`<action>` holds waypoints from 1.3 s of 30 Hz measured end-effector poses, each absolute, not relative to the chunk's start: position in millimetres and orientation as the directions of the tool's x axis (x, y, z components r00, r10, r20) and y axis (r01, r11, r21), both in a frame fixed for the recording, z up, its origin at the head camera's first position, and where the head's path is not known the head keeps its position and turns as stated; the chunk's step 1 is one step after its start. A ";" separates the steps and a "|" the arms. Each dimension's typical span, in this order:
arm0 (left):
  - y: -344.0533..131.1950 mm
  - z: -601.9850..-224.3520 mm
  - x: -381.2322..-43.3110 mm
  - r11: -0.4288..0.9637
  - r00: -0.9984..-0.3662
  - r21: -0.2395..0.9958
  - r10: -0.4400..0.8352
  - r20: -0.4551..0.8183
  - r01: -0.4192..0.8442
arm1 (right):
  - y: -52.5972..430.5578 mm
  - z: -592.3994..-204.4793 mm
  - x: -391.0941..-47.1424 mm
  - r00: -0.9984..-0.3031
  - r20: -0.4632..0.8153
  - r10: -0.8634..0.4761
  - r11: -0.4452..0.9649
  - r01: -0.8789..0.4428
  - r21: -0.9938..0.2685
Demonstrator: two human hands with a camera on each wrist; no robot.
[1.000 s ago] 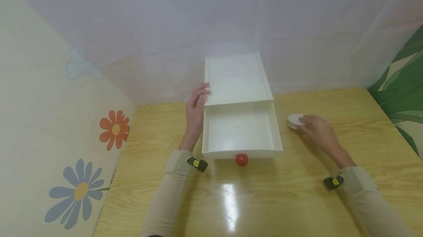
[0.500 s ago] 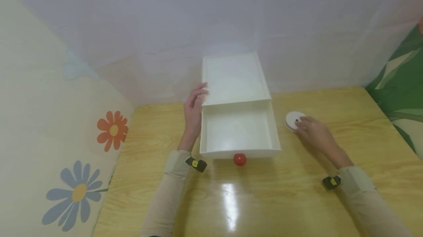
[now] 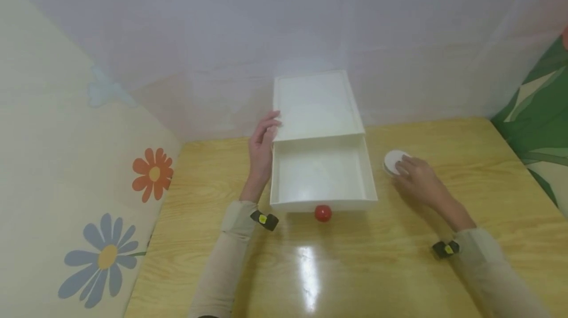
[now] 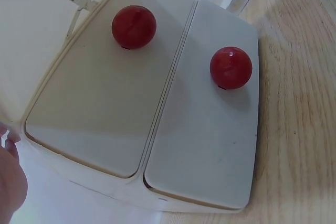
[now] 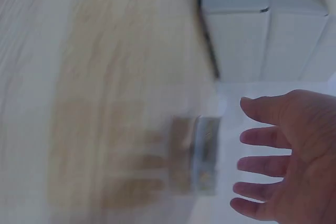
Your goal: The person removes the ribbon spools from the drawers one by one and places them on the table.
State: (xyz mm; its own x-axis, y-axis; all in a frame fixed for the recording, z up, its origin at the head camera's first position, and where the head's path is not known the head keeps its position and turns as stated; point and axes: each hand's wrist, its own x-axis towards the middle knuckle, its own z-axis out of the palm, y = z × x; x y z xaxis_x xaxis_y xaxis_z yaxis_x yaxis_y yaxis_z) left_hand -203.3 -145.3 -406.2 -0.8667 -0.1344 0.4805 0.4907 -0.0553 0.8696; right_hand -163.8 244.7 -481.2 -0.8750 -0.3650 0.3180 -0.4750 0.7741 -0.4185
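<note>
A white box (image 3: pixel 317 103) with two drawers stands against the back of the table. Its upper drawer (image 3: pixel 319 175) is pulled out, bare inside, with a red knob (image 3: pixel 323 213) in front. The left wrist view shows the lower drawer (image 4: pixel 205 124) and its own red knob (image 4: pixel 231 67). My left hand (image 3: pixel 262 148) rests along the box's left side, fingers at its top edge. My right hand (image 3: pixel 421 182) is over a small round clear jar (image 5: pixel 210 156) with a white lid (image 3: pixel 394 160). In the right wrist view its spread fingers stand just above the jar.
The wooden table (image 3: pixel 346 268) runs in front of the box and to both sides. A pale curtain (image 3: pixel 222 37) hangs behind it. Painted flowers (image 3: pixel 154 174) decorate the left wall, and green leaves (image 3: pixel 541 116) show at the right.
The jar, tilted and blurred in my right fingers a second ago, sits level on the table to the right of the box. My left hand has kept its place.
</note>
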 end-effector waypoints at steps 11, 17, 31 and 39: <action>-143.4 -407.8 -203.5 -0.043 -0.850 0.853 -0.128 0.511 0.520 | 225.3 -431.4 -133.3 -0.901 0.094 -0.424 0.765 -0.412 -0.495; -142.7 -406.8 -202.5 -0.048 -0.855 0.858 -0.130 0.502 0.511 | 215.8 -414.2 -119.1 -0.866 0.085 -0.492 0.739 -0.467 -0.485; -142.8 -408.8 -204.8 -0.049 -0.858 0.862 -0.136 0.495 0.505 | 201.0 -370.7 -84.5 -0.687 0.563 -0.461 0.579 -0.713 -0.396; -143.1 -408.8 -203.6 -0.030 -0.860 0.866 -0.143 0.490 0.498 | 176.5 -355.0 -70.1 -0.482 0.744 -0.464 0.412 -0.860 -0.300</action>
State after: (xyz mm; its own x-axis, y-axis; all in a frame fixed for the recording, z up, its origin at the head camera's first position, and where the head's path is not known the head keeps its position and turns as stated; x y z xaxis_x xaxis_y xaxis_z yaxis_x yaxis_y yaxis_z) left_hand -203.6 -143.1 -408.8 -0.8601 -0.1428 0.4897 0.4984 -0.0304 0.8664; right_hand -70.1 176.5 -355.0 -0.4817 -0.4638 0.7436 -0.8603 0.4118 -0.3004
